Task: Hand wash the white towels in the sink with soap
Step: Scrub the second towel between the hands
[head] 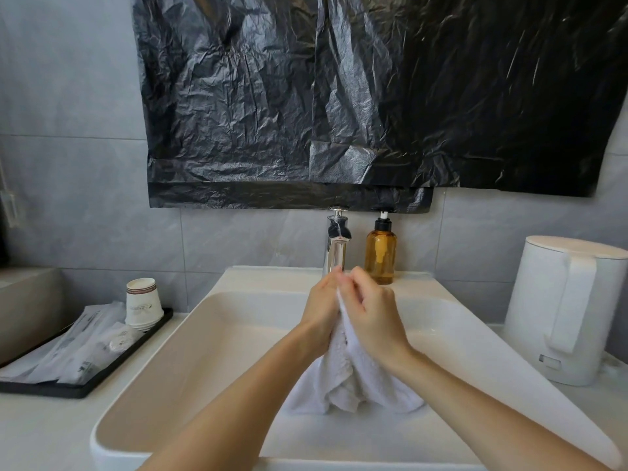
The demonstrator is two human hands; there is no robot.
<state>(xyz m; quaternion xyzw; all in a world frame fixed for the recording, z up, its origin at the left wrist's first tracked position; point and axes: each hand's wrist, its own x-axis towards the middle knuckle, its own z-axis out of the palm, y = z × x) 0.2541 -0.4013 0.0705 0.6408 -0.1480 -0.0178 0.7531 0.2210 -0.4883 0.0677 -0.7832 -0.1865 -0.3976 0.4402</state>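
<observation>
**Towel bunched between both hands, soap just past the right**

The left hand (pixel 321 311) and right hand (pixel 372 317) are pressed together, each clamped on the upper end of a white terry-cloth towel (pixel 356 385). Its long axis drops from the hands to the floor of the white rectangular ceramic sink (pixel 210 334), where its lower folds rest. The amber plastic pump bottle of soap (pixel 380 256) stands just beyond the right hand, the nearer one for reaching it. The chrome tap (pixel 336 246) is directly behind both. The bottle shows no label. Print on the stacked white paper cups (pixel 142 305), on the desk well left of the left hand, is too small to read.
</observation>
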